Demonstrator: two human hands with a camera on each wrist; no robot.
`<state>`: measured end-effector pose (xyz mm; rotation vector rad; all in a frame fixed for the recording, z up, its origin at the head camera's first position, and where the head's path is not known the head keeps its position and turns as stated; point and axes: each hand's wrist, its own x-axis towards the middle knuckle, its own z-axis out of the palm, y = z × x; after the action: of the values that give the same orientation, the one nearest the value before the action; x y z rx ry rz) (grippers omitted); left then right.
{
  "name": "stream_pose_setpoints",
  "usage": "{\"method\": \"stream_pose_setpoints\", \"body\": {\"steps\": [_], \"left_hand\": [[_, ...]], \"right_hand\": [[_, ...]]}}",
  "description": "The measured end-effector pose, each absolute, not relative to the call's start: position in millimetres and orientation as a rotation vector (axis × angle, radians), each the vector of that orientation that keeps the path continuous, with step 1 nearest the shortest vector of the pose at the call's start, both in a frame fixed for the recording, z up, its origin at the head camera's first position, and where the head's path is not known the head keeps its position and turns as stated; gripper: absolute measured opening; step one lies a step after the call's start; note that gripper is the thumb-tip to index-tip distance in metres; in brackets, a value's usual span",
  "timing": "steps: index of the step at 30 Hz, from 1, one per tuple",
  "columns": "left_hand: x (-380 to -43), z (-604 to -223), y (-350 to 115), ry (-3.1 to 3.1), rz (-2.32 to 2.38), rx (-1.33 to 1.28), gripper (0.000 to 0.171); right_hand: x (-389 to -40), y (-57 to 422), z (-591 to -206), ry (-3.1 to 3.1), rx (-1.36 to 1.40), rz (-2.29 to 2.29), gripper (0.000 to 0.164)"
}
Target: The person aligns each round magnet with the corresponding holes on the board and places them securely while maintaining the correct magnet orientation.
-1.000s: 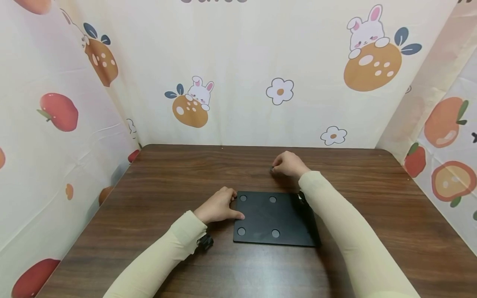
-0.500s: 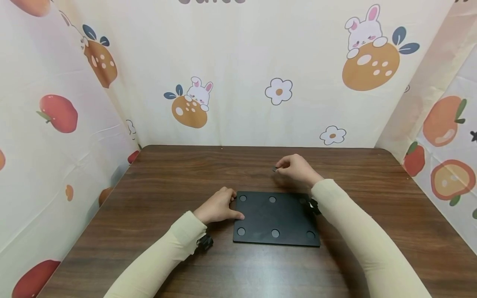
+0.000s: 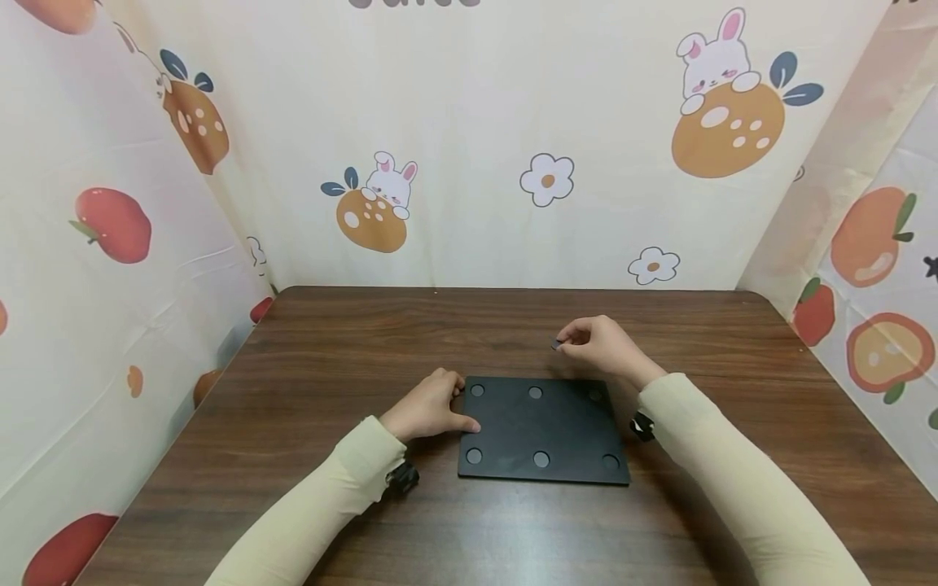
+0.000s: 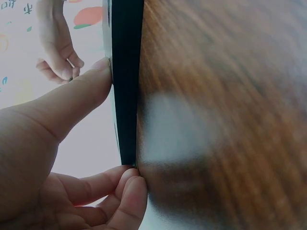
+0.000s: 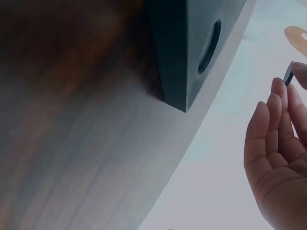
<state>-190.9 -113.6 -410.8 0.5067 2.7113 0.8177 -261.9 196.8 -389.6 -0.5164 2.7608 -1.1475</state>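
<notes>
A black rectangular board [image 3: 543,427] with round recesses along its front and back edges lies on the table. Several of the circles look grey, while the two at its right end look dark. My left hand [image 3: 434,404] holds the board's left side, thumb on the top face and fingers curled at the back left corner, also seen in the left wrist view. Behind the board, my right hand [image 3: 602,348] is raised over the table, pinching a small dark disc [image 5: 289,74] between thumb and fingertip. The other right fingers are loosely bent.
The brown wood-grain table [image 3: 352,342] extends around the board on all sides. A printed curtain [image 3: 469,163] with rabbits, fruit and flowers stands behind it and at both sides. Dark wrist cameras show at both cuffs.
My right hand has moved right and toward me with the small disc, and its forearm has uncovered the board's right end. My left hand and the board have stayed in place.
</notes>
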Motion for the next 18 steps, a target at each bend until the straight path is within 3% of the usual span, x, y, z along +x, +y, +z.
{"method": "stream_pose_setpoints", "body": {"steps": [18], "left_hand": [[-191.4, -411.0, -113.9, 2.704, 0.822, 0.504, 0.073]], "right_hand": [[-221.0, 221.2, -393.5, 2.770, -0.549, -1.108, 0.012]]}}
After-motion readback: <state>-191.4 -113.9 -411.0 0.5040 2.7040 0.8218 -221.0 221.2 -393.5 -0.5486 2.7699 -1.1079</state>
